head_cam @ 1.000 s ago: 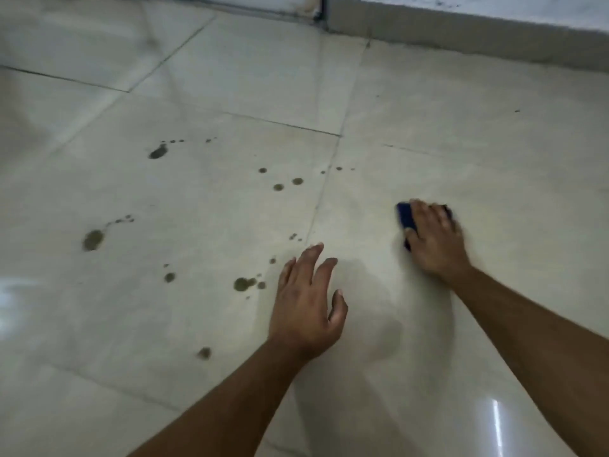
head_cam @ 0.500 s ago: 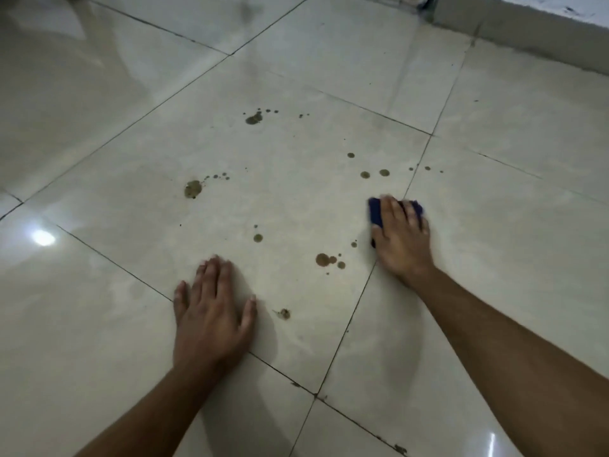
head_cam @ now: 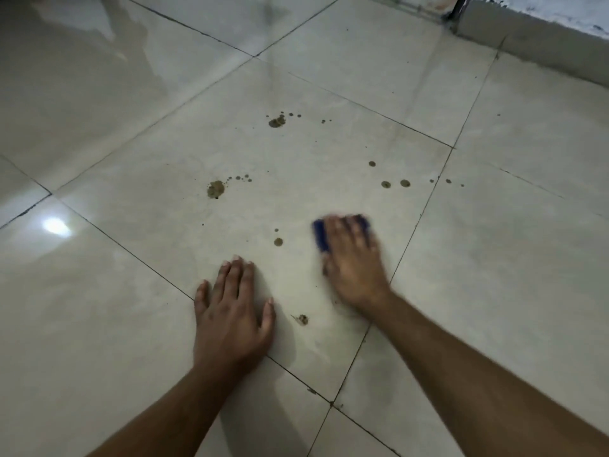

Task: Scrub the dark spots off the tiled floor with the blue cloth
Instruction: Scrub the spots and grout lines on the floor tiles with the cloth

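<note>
Smearing is your risk: with your right hand point(head_cam: 354, 262) pressing the blue cloth point(head_cam: 321, 237) flat under its fingers and your left hand point(head_cam: 230, 311) splayed empty on the tiled floor point(head_cam: 131, 324), dark spots point(head_cam: 216, 189) beyond both fingertips could spread.

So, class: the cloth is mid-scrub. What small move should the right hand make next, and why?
Probably slide the cloth a little left onto the round spot. The right hand already presses it flat on the tile, that spot lies closest beside it, and the left hand braces clear of the path.
</note>
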